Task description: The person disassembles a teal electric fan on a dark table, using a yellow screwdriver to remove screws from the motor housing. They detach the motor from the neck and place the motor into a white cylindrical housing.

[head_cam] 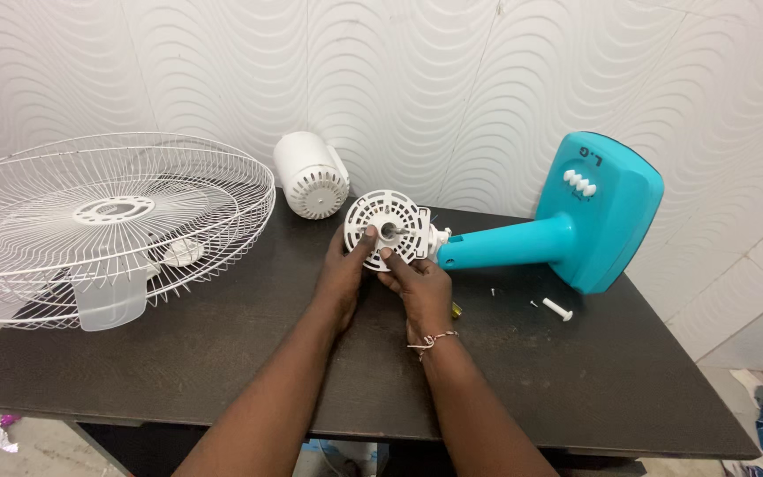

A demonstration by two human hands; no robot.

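White wall panels with a wavy relief back a dark brown wooden table [222, 371] that carries a fan taken apart.

Largest is the round white wire fan guard [108, 225], lying at the left end with translucent plastic blades [112, 300] under it. It overhangs the table's left edge, so a knock from an elbow could tip it to the floor.

Next is the turquoise plastic fan base and stem [576, 225], laid on its side at the right. It rests on a curved edge and could roll if the stem is pushed or twisted hard.

A white cylindrical motor cover [313, 174] stands against the wall, clear of the hands.

At the stem's tip, near the table's middle, sits the round white slotted motor housing [389, 230]. The left hand [346, 274] grips its left rim, thumb pressed on the face beside the metal shaft. The right hand [421, 287] pinches its lower edge with fingers closed. Thin slotted plastic may crack under a forced pull, and fingertips near the shaft could be nipped.

Smallest are a white plastic pin [558, 309] and tiny screws [493, 291] lying loose to the right; a sweep of the forearm could scatter them off the table.
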